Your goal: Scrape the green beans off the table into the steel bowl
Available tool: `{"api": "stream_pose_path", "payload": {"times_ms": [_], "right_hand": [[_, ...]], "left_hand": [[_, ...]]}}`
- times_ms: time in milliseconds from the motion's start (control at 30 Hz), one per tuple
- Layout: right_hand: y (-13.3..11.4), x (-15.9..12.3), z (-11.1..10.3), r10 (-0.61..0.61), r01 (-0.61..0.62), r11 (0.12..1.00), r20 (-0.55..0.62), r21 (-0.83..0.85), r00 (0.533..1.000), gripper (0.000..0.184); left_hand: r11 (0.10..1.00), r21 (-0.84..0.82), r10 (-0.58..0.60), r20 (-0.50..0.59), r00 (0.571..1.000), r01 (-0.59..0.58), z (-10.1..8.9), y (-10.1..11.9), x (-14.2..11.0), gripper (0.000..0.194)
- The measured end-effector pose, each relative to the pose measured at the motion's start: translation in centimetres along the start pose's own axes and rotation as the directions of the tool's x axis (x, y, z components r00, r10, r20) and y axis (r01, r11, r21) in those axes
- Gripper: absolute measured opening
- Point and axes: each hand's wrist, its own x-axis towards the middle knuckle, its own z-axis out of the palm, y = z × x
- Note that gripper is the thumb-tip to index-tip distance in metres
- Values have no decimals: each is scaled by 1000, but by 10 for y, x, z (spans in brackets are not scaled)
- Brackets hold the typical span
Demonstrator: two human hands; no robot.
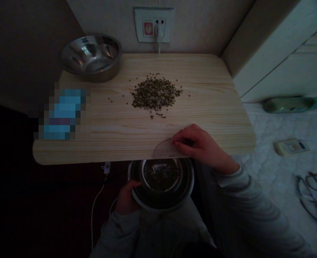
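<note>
My left hand [126, 197] grips the rim of a steel bowl [187, 186] held just below the near edge of the wooden table [214, 100]. Small dark beans lie in the bowl's bottom. My right hand [198, 143] pinches a thin pale flat card [164, 149] at the table's near edge, right above the bowl. A loose pile of small dark green beans [154, 94] lies in the middle of the table, apart from both hands.
A second, empty steel bowl [91, 57] stands at the table's far left corner. A blurred blue patch [63, 113] lies at the left edge. A wall socket [153, 25] with a plug is behind. To the right are glasses [313, 197] and a small box [290, 147].
</note>
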Motion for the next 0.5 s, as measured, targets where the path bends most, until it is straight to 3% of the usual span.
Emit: {"api": "stream_pose_path", "payload": {"times_ms": [233,400,500], "right_hand": [[-15,3,16,141,-131,987,-104,98,984,19],[-31,13,39,161,-157,987,-174,35,971,14],[-33,16,45,217,-229,973,-260,-14,941,13]], "left_hand": [[999,-41,-25,-3,1000,25,-5,-3,4,29],[999,-36,-15,23,1000,16,-13,-4,12,23],[999,-33,-22,14,1000,23,-16,-2,12,23]]}}
